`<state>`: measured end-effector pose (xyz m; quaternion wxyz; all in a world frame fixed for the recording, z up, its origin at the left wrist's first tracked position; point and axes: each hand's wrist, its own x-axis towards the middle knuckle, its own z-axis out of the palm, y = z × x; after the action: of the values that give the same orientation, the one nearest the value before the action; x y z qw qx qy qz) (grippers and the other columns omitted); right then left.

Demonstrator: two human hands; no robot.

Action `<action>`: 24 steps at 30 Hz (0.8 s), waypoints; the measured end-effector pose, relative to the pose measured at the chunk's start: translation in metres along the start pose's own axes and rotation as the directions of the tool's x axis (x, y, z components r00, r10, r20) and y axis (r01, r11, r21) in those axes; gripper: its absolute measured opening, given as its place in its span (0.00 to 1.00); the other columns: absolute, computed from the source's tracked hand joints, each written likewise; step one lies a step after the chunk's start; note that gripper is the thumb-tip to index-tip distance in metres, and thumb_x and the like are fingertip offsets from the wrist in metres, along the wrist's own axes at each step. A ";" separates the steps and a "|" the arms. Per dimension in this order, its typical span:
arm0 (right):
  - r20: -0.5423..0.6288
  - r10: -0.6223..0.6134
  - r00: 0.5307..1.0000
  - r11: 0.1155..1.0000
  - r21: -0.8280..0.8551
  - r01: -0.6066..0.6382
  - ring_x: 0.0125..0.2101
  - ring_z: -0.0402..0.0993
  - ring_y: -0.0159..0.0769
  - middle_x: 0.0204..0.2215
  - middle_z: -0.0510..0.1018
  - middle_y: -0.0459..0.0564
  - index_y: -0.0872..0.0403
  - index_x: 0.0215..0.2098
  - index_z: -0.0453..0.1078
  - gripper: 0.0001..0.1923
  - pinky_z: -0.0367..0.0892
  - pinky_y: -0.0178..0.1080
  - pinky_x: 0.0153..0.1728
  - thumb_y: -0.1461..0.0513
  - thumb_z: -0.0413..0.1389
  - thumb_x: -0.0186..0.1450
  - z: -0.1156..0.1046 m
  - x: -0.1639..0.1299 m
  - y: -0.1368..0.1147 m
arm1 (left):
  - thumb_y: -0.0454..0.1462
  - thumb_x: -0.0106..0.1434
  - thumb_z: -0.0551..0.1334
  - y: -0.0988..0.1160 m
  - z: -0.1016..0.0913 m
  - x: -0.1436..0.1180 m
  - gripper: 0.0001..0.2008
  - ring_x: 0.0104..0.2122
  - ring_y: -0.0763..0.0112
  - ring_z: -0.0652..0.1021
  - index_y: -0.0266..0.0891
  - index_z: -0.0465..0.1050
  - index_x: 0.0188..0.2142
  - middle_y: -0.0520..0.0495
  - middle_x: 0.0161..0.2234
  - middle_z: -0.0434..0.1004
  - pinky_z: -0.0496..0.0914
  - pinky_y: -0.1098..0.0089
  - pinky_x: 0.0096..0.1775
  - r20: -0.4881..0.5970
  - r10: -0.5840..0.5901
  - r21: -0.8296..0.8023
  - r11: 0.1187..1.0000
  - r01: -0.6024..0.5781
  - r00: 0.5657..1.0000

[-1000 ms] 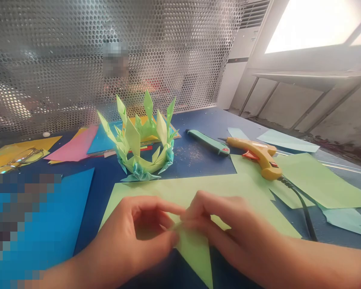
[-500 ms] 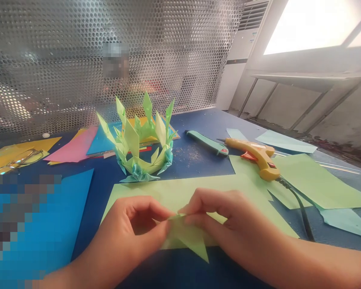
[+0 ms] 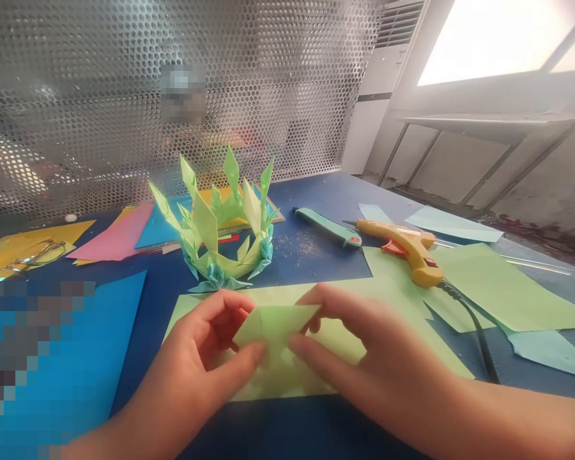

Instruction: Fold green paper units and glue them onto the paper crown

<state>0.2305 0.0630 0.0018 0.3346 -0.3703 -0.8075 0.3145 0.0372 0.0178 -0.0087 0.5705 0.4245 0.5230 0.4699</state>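
A small folded piece of light green paper (image 3: 278, 324) is held up between my two hands, with a flat upper edge and slanting sides. My left hand (image 3: 206, 348) pinches its left side, thumb in front and fingers behind. On the right side, my right hand (image 3: 354, 338) grips it between thumb and fingers. Beneath lies a large light green sheet (image 3: 393, 358). Just beyond my hands stands a paper crown (image 3: 206, 227) of pointed green folded pieces, with blue-green folded paper round its base.
Right of the crown lie a teal utility knife (image 3: 328, 227) and a yellow glue gun (image 3: 402, 246) with a black cord. Green sheets (image 3: 512, 287) spread to the right. Blue card (image 3: 129, 332), pink paper (image 3: 112, 236) and glasses (image 3: 31, 255) are left. A perforated metal screen (image 3: 268, 83) stands behind.
The folded green paper has turned from pointing down to showing a broad face with a level upper edge. My hands have moved slightly apart and my fingers have shifted to its sides.
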 end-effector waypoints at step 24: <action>0.082 -0.485 0.871 0.870 -0.060 0.490 0.36 0.73 0.25 0.41 0.73 0.51 0.55 0.49 0.78 0.16 0.69 0.22 0.45 0.73 0.54 0.68 -0.006 -0.002 0.011 | 0.48 0.67 0.61 0.004 -0.009 0.003 0.20 0.30 0.69 0.72 0.40 0.79 0.25 0.53 0.25 0.74 0.68 0.73 0.35 0.200 0.016 0.245 0.967 -0.066 0.980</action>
<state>0.2406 0.0685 -0.0039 0.3619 -0.1571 -0.8969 0.1996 0.0283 0.0218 -0.0064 0.5515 0.5481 0.5101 0.3677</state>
